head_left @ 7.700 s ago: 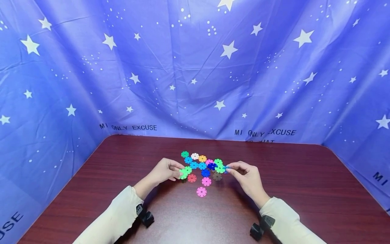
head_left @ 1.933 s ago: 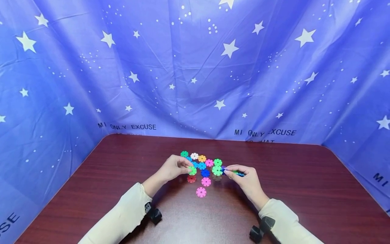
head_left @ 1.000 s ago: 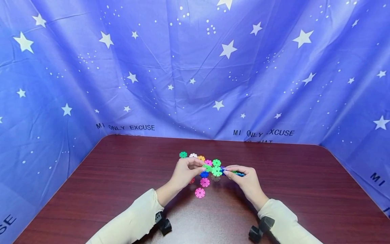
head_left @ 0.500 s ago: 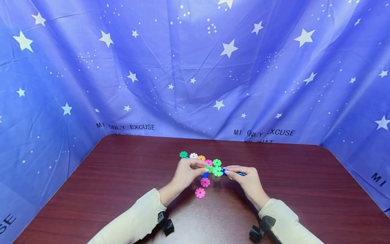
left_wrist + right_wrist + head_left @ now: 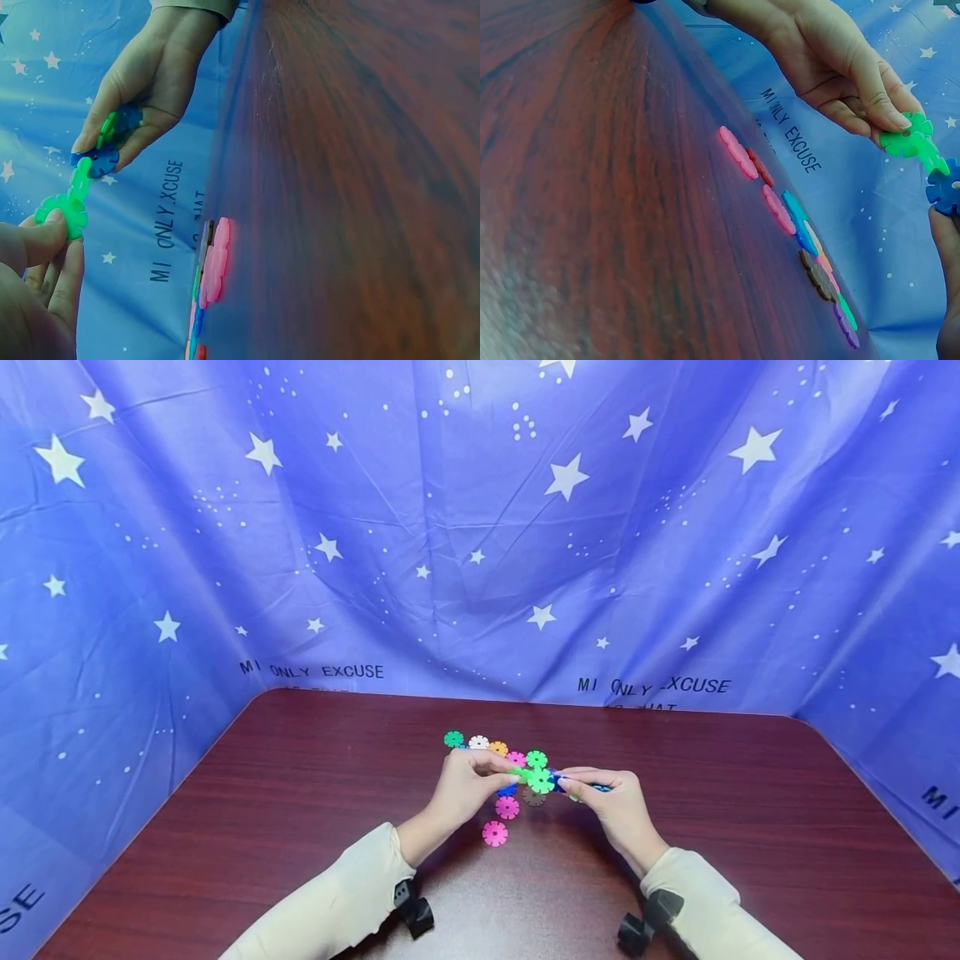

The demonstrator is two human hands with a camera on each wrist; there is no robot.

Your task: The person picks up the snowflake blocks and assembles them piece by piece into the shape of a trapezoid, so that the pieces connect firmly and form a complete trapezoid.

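Note:
In the head view my left hand (image 5: 467, 785) pinches a light green notched disc (image 5: 520, 774) between thumb and fingers. It meets a second light green disc (image 5: 540, 780), seen edge-on in the left wrist view. That second disc is slotted into a dark blue disc (image 5: 103, 162), which my right hand (image 5: 611, 802) pinches. Behind the right fingers, a further green disc (image 5: 109, 129) and a blue disc (image 5: 129, 115) show near the palm. Both hands hold these pieces above the table. Whether the two light green discs are fully interlocked, I cannot tell.
Several loose notched discs lie on the dark red wooden table (image 5: 300, 827) below and behind the hands, including pink (image 5: 495, 833), brown (image 5: 534, 796), white (image 5: 478, 742) and dark green (image 5: 453, 739) ones. A blue star-patterned curtain (image 5: 480, 610) hangs behind the table.
My left hand has moved right with its light green disc, from apart to touching the right hand's piece. Over the last half second both hands have barely shifted.

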